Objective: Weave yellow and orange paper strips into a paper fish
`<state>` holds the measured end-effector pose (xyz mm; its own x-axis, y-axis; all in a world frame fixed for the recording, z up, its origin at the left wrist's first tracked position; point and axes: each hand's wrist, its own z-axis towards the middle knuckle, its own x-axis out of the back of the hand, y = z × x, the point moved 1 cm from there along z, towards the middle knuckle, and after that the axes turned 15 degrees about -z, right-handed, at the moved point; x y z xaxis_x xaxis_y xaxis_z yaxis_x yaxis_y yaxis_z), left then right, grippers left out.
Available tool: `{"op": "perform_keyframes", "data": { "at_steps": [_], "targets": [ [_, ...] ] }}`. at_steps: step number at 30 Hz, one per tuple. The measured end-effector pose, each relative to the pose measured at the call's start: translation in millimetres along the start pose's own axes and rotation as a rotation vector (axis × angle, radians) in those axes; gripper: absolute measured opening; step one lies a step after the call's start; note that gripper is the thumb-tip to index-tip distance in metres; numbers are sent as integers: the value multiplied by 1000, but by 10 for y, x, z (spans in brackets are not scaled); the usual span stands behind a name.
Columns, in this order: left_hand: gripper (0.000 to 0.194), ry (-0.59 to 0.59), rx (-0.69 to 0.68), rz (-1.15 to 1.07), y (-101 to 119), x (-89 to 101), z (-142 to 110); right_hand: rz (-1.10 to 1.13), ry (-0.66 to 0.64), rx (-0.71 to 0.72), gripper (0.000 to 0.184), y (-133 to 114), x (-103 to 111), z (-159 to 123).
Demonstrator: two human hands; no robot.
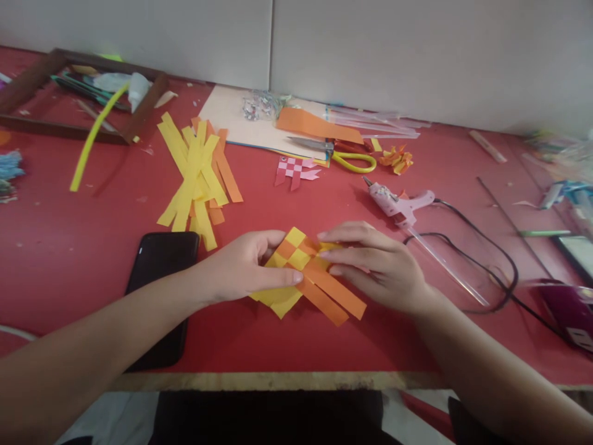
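Between my hands is a woven paper piece (300, 258) of yellow and orange strips, checkered at the top. Two orange ends reach down to the right and yellow ends hang at the lower left. My left hand (252, 262) grips its left side, thumb on top and the other fingers partly hidden behind it. At its right edge, my right hand (377, 262) has its fingers stretched out and slightly apart, the tips touching the paper. Loose yellow strips (197, 167) lie beyond my left hand with orange strips (227, 167). A small pink-and-red woven paper fish (294, 168) lies farther back.
A black phone (162, 259) lies under my left forearm. On the right sits a pink glue gun (398, 201) with its cord (503, 266). Yellow-handled scissors (352, 161) rest near an orange paper piece (319, 127). A wooden frame (111, 133) stands back left.
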<state>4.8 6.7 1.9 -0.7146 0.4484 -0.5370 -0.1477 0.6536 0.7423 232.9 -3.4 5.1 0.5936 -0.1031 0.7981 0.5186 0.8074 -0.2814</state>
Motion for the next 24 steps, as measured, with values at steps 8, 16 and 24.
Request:
{"op": "perform_keyframes", "data": {
  "at_steps": [8, 16, 24],
  "targets": [
    [34, -17, 7, -33, -6, 5, 2, -174, 54, 55, 26, -11, -26, -36],
    [23, 79, 12, 19, 10, -16, -11, -205, 110, 29, 23, -24, 17, -8],
    [24, 101, -5, -24, -3, -5, 6, -170, 147, 43, 19, -15, -9, -21]
  ]
}}
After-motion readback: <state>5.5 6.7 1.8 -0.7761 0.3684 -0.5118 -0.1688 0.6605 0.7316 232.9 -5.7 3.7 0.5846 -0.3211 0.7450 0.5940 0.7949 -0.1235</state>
